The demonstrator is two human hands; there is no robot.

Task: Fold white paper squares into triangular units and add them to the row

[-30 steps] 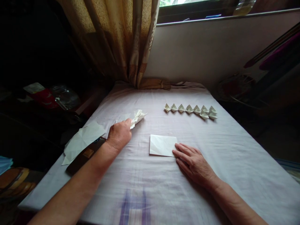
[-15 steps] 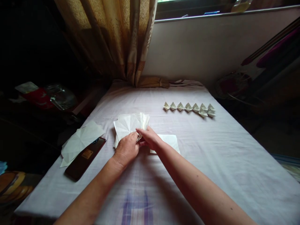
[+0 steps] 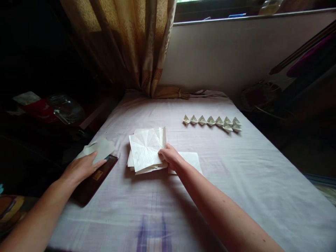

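My right hand (image 3: pixel 172 156) grips the right edge of a stack of creased white paper sheets (image 3: pixel 147 148), thumb on top. The top sheet carries fold lines that spread from its middle. My left hand (image 3: pixel 82 166) lies over a second, smaller pile of white paper (image 3: pixel 103 147) at the left side of the cloth, thumb and fingers spread apart. Its thumb reaches across the top end of a dark smartphone (image 3: pixel 96 180), and part of that pile is hidden under the hand. Partly behind my right hand, a flat white sheet (image 3: pixel 190 161) rests on the cloth.
Several small folded paper pieces (image 3: pixel 211 121) stand in a row toward the back right of the pale bedsheet (image 3: pixel 249 182). A gold curtain (image 3: pixel 147 42) hangs at the back. To the left, a clear plastic container (image 3: pixel 65 108) sits in shadow beside a red packet (image 3: pixel 39 108).
My left hand has let go of the paper stack and moved left to the pile beside the phone. My right hand stays at the stack, which now lies flatter with its sheets less fanned.
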